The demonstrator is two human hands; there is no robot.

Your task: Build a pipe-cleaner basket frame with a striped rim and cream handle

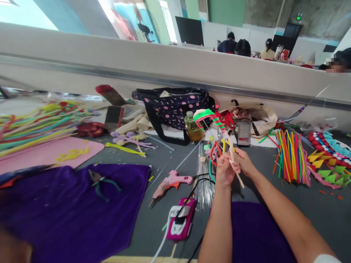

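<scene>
Pipe-cleaner craft (216, 126), a bundle of bent fuzzy stems in green, pink, red and yellow, is held up above the grey bench (315, 204) near the middle of the view, just in front of a small bottle of yellow liquid (192, 128). Both hands meet around it: the left hand (225, 170) is curled shut on the lower loops, and the right hand (245, 162) pinches a pale stem (236, 164) that runs slanting down between the two hands. To the right lies a sheaf of bright pipe cleaners (292, 155), with felt pieces in green and yellow (326, 170) beyond it. To the left on the bench are a pink glue gun (171, 182), a pink power strip (182, 219) with a black cord plugged in, and a purple cloth (68, 208) bearing a pair of pliers (102, 182). A dotted dark bag (175, 106) stands against the wall behind. Other people sit far off beyond the partition.
</scene>
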